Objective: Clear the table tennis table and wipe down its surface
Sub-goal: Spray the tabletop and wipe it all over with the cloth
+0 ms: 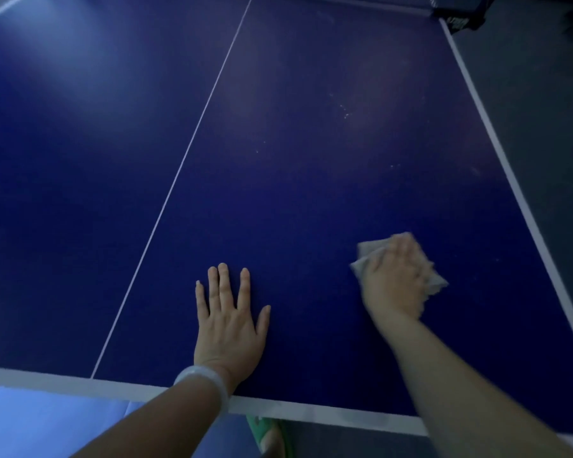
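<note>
Two bare forearms reach in over the white-edged near end of the blue table tennis table [278, 160], a pale bracelet [205, 383] circling the left wrist, as a person wipes down the playing surface; the left hand [227, 325] lies palm-down just beyond that near edge, fingers straight and slightly spread, thumb angled out, apparently bracing the body, while the right hand [394, 279], blurred by motion, presses flat on a crumpled pale cloth [368, 256] whose folds stick out past its fingertips and to both sides of its knuckles, fingers close together as far as the blur allows; the cloth sits on the right half of the table, between the white centre line [179, 170], which runs away from the left hand's little finger, and the white sideline [497, 143] beyond the right hand's outer edge; soft, light and limp, the cloth would likely bunch and slide under a loose palm, so it is best pinned through its middle with a flat hand; faint pale specks [344, 112] dot the surface well beyond the right fingertips, suggesting that stretch awaits wiping, and a green slipper [262, 431] shows below the table edge
</note>
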Available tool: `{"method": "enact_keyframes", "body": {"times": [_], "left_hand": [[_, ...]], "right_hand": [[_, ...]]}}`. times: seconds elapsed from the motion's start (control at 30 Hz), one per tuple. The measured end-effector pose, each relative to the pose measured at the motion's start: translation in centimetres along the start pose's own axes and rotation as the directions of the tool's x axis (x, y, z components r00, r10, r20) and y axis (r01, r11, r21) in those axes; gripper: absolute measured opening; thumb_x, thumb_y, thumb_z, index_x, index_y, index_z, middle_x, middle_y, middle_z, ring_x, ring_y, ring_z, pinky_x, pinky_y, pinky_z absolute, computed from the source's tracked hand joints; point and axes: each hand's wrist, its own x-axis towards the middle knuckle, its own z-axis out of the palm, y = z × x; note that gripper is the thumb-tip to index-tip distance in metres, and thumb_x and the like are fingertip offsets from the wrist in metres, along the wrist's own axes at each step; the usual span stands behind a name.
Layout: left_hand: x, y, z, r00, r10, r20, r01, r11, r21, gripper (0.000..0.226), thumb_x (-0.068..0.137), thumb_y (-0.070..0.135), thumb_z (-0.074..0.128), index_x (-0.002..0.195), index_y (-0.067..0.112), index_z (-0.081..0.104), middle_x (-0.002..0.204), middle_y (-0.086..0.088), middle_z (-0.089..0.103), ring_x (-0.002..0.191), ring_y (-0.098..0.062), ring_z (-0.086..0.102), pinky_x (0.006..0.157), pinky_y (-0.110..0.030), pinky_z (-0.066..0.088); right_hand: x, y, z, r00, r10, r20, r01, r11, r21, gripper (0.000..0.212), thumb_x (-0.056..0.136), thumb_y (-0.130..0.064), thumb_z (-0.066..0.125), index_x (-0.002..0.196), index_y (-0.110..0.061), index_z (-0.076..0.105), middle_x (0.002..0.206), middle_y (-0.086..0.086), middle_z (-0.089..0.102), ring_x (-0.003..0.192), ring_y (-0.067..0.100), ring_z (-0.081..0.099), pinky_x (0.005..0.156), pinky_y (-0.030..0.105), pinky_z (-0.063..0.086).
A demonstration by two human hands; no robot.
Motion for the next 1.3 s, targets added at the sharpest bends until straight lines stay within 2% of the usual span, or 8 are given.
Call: {"method": "enact_keyframes", "body": {"times": [0.1, 0.2, 0.43, 0.67, 0.77, 0.93, 1.13, 1.3], "left_hand": [[0.1, -0.1, 0.0, 1.000, 0.010, 0.006, -0.010, 1.000, 0.003, 0.079, 0.089, 0.064, -0.007, 0.155, 0.021, -0.008, 0.161, -0.016, -0.015, 0.147, -0.029, -0.023, 0.120, -0.051, -0.011], [0.1, -0.1, 0.0, 1.000, 0.012, -0.006, -0.012, 1.000, -0.021, 0.079, 0.090, 0.064, -0.004, 0.156, 0.020, -0.004, 0.162, -0.016, -0.013, 0.148, -0.029, -0.020, 0.120, -0.051, -0.010], [0.1, 0.2, -0.3, 1.000, 0.022, 0.022, -0.022, 0.999, 0.031, 0.083, 0.089, 0.063, -0.005, 0.156, 0.014, 0.001, 0.161, -0.022, -0.006, 0.149, -0.035, -0.013, 0.119, -0.054, -0.008], [0.7, 4.9, -1.4, 0.972, 0.228, 0.049, -0.229, 0.973, 0.017, 0.076, 0.094, 0.052, 0.007, 0.152, 0.007, 0.026, 0.160, -0.022, 0.015, 0.148, -0.039, 0.008, 0.120, -0.055, 0.009], [1.4, 11.4, -0.7, 0.926, 0.374, 0.045, -0.371, 0.927, -0.051, 0.073, 0.094, 0.051, 0.003, 0.155, 0.012, 0.015, 0.162, -0.017, 0.001, 0.150, -0.031, -0.006, 0.120, -0.048, -0.006], [1.8, 20.8, 0.6, 0.968, 0.237, 0.077, -0.230, 0.969, -0.089, 0.072, 0.095, 0.053, 0.001, 0.156, 0.013, 0.000, 0.160, -0.020, -0.014, 0.148, -0.033, -0.018, 0.119, -0.051, -0.012], [0.9, 22.6, 0.8, 0.987, 0.149, 0.066, -0.147, 0.988, -0.037, 0.073, 0.096, 0.051, 0.012, 0.152, 0.004, 0.018, 0.158, -0.027, 0.008, 0.148, -0.040, 0.006, 0.118, -0.059, 0.015], [0.9, 22.9, 1.2, 0.991, 0.120, 0.059, -0.120, 0.993, 0.000, 0.073, 0.096, 0.053, 0.005, 0.153, 0.008, 0.009, 0.160, -0.023, 0.000, 0.149, -0.036, -0.003, 0.120, -0.056, 0.010]], "right_hand": [[-6.4, -2.9, 0.9, 0.904, -0.427, -0.025, 0.426, 0.903, -0.050, 0.064, 0.098, -0.042, 0.041, 0.151, -0.009, 0.030, 0.157, 0.012, 0.032, 0.142, 0.029, 0.037, 0.114, 0.053, 0.033], [-8.4, 1.6, 1.3, 0.733, -0.675, 0.084, 0.680, 0.731, -0.064, 0.061, 0.102, -0.044, 0.020, 0.155, -0.014, 0.017, 0.164, 0.002, 0.012, 0.152, 0.017, 0.008, 0.119, 0.048, 0.018], [-4.3, 13.9, -0.9, 0.994, -0.110, -0.015, 0.109, 0.992, -0.063, 0.069, 0.096, -0.046, -0.002, 0.156, -0.015, 0.007, 0.164, 0.001, 0.001, 0.151, 0.015, 0.003, 0.123, 0.046, 0.004], [-4.4, 13.5, -1.3, 0.996, -0.092, -0.003, 0.092, 0.994, -0.051, 0.066, 0.097, -0.044, 0.005, 0.155, -0.013, 0.012, 0.164, 0.003, 0.004, 0.151, 0.017, 0.007, 0.123, 0.048, 0.006], [-4.2, 13.6, -1.5, 0.995, -0.104, -0.008, 0.103, 0.994, -0.047, 0.064, 0.098, -0.043, 0.009, 0.155, -0.012, 0.012, 0.164, 0.003, 0.005, 0.151, 0.017, 0.008, 0.122, 0.049, 0.009], [-3.3, 14.1, -1.5, 0.987, -0.162, -0.008, 0.161, 0.986, -0.052, 0.063, 0.099, -0.040, 0.018, 0.154, -0.010, 0.018, 0.164, 0.005, 0.012, 0.151, 0.018, 0.011, 0.120, 0.050, 0.018], [0.6, 18.4, -2.1, 0.900, -0.432, 0.057, 0.435, 0.897, -0.072, 0.062, 0.101, -0.042, 0.019, 0.156, -0.014, 0.015, 0.165, 0.000, 0.007, 0.152, 0.014, 0.007, 0.120, 0.048, 0.016], [3.9, 20.6, -2.9, 0.992, -0.110, 0.063, 0.113, 0.993, -0.046, 0.069, 0.094, -0.045, -0.007, 0.156, -0.015, -0.002, 0.163, 0.000, -0.015, 0.151, 0.014, -0.011, 0.123, 0.047, -0.001]]}}
